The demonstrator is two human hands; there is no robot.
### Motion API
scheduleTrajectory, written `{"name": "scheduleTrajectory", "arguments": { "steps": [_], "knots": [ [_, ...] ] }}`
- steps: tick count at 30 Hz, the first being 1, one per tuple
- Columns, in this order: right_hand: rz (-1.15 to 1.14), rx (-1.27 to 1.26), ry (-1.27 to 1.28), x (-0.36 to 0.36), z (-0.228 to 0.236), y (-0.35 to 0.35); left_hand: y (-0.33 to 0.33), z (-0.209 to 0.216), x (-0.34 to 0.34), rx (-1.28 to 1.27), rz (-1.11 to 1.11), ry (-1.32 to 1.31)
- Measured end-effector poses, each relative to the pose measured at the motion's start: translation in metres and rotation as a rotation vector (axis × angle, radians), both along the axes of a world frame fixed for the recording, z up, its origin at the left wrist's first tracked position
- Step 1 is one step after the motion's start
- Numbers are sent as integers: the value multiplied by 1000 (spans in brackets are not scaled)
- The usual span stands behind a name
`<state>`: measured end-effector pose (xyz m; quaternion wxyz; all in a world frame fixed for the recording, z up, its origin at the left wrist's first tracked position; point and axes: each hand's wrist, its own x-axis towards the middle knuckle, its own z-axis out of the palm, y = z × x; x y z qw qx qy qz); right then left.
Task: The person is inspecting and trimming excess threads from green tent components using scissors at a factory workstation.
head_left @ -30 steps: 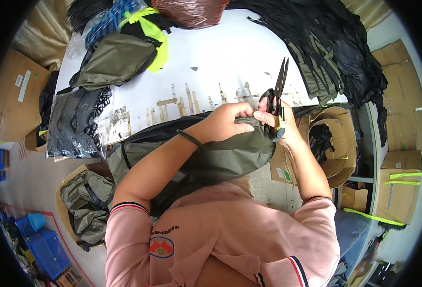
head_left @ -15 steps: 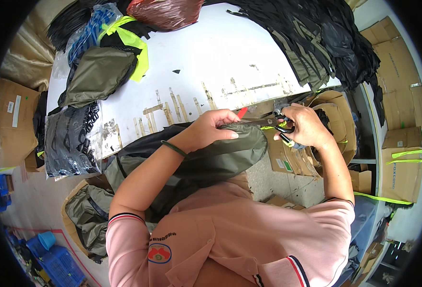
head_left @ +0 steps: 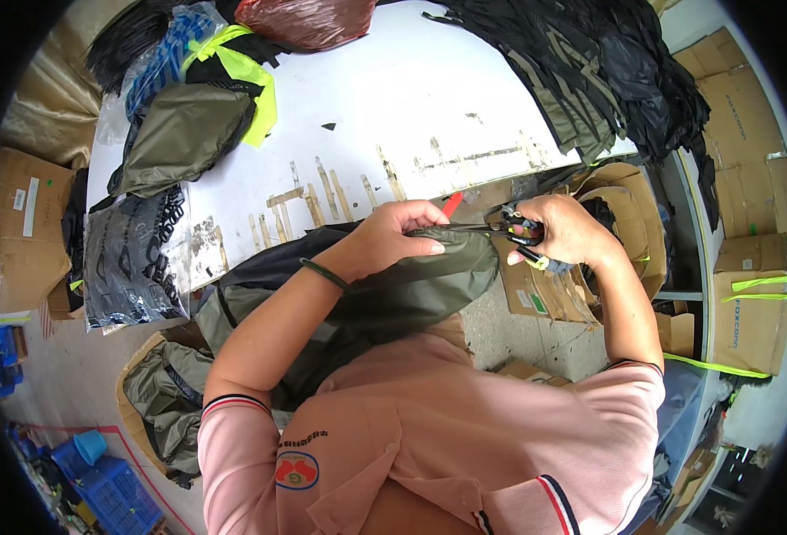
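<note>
My left hand point(head_left: 398, 234) pinches the top edge of an olive-green fabric piece point(head_left: 438, 276) that hangs over my lap. A small red strip point(head_left: 452, 206) sticks up beside its fingertips; I cannot tell what it belongs to. Black-handled scissors point(head_left: 523, 234) are gripped in my right hand point(head_left: 565, 230), fingers through the loops. Their blades lie along the fabric's edge, pointing at my left fingertips, and look nearly closed. Where the tips touch the cloth is partly hidden by my left fingers.
Ahead stands a white table point(head_left: 367, 107) with worn tape marks. Black and olive strips point(head_left: 590, 80) are heaped at its far right, an olive pouch point(head_left: 184, 134) at its left. An open cardboard box point(head_left: 630, 205) stands beyond my right hand; another box holds olive fabric point(head_left: 166, 401) at lower left.
My right hand has moved slightly left with the scissors, and the blades have come closer together along the fabric edge. My left hand keeps its pinch almost in place.
</note>
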<state>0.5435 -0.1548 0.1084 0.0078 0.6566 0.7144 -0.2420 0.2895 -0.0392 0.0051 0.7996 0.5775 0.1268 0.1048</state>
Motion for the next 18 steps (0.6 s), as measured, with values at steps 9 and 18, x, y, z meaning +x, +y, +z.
{"name": "scheduleTrajectory", "arguments": {
  "steps": [9, 18],
  "knots": [
    [-7, 92, -21, 1, -3, -4, -1, -1, 0, 37, 20, -17],
    [-184, 214, 655, -43, -36, 15, -7, -3, 6, 65, 94, -58]
  ]
}}
